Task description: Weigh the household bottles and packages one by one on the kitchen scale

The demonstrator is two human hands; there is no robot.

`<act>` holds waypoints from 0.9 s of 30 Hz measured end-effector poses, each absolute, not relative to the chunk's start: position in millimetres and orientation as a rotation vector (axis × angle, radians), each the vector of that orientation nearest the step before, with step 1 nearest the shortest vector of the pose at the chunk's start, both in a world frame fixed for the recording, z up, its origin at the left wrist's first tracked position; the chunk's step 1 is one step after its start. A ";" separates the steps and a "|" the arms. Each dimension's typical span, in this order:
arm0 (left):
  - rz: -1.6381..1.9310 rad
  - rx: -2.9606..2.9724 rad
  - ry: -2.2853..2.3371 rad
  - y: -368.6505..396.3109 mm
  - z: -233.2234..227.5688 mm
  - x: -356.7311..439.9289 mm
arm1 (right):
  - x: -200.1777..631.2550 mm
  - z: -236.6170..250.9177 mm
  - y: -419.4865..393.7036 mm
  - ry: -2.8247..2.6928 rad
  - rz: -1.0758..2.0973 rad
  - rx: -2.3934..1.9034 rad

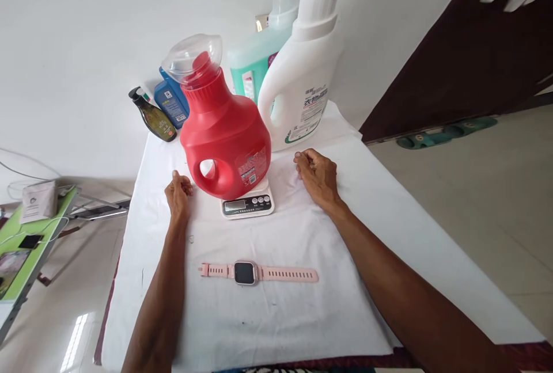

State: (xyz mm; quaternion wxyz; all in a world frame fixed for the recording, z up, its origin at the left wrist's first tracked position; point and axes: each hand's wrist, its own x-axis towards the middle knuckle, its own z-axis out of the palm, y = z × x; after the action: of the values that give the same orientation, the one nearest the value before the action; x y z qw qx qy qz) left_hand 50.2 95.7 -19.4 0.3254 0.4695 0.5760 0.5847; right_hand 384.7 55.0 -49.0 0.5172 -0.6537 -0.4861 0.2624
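A red detergent jug (224, 137) with a clear cap stands on a small white kitchen scale (248, 205) in the middle of the white cloth (367, 200). My left hand (178, 194) rests on the cloth just left of the jug, fingers curled, holding nothing. On the jug's right side my right hand (317, 174) lies on the cloth, fingers also curled and empty. A pink smartwatch (258, 273) lies flat in front of the scale, between my forearms.
Behind the jug stand a white detergent bottle (302, 73), a teal bottle (254, 56), a blue bottle (171, 102) and a small dark bottle (153, 115). A green table (26, 258) with a phone is at the left. Green slippers (444, 131) lie on the floor at the right.
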 end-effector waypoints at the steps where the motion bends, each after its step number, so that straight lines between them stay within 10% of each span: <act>1: 1.521 1.239 1.528 95.6 -27.0 46.0 | 384.2 -48.4 54.5 -1.162 0.635 -1.568; 19: 1.373 1.452 1.626 92.5 -36.6 41.8 | 382.3 -45.7 51.2 -1.140 0.628 -1.589; 27: 1.622 1.649 1.248 69.0 41.9 92.0 | 383.2 -45.8 53.6 -1.149 0.632 -1.573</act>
State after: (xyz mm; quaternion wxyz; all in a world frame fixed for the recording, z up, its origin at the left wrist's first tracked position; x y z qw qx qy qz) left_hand 92.0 69.0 41.9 0.2539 0.6069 0.4593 0.5969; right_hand 383.2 53.6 -45.8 0.5200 -0.6560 -0.4793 0.2636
